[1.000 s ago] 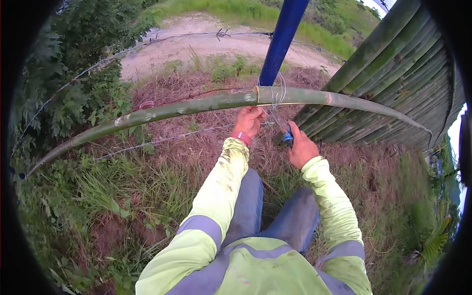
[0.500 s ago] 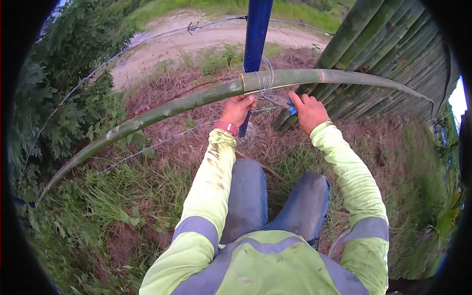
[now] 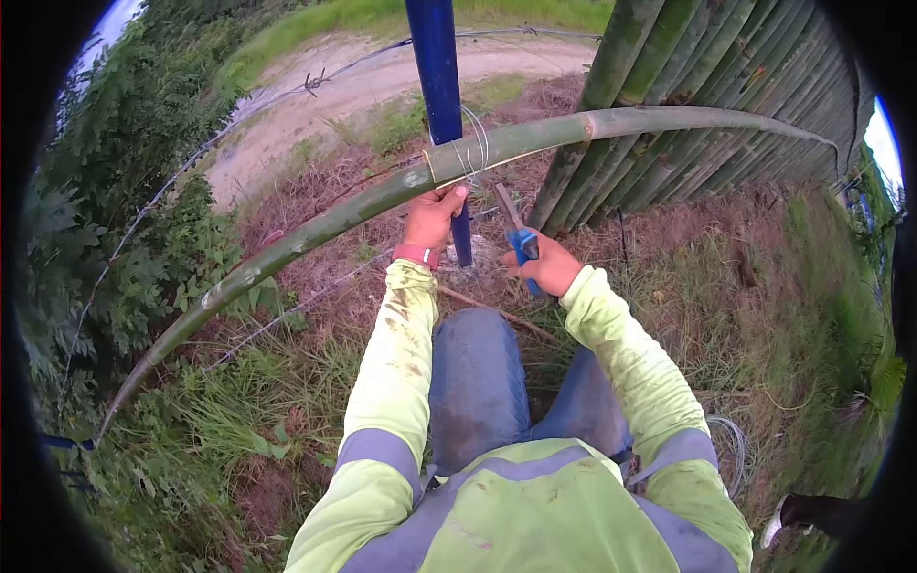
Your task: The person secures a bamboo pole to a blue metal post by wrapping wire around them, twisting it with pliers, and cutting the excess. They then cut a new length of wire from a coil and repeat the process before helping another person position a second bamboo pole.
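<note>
A long green bamboo pole (image 3: 315, 224) runs across in front of me, where two lengths overlap against a blue metal post (image 3: 437, 76). Thin wire (image 3: 484, 143) loops around the overlap and the post. Just below the joint, my left hand (image 3: 432, 220) is closed, thumb and finger pinched at the lower part of the wire; its fingertips are partly hidden. My right hand (image 3: 552, 265) grips blue-handled pliers (image 3: 519, 232) to the right of the post. The plier jaws point up and stand apart from the wire.
A wall of bamboo poles (image 3: 707, 67) stands at the right. Barbed wire (image 3: 153, 201) stretches along the left and behind the post. A coil of wire (image 3: 734, 449) lies in the grass at right, near a person's shoe (image 3: 774, 520). Dense bushes (image 3: 115, 172) fill the left.
My right hand has drawn the pliers down and away from the wire, turning the jaws upward. My left hand stays at the wire. The view has shifted to the right.
</note>
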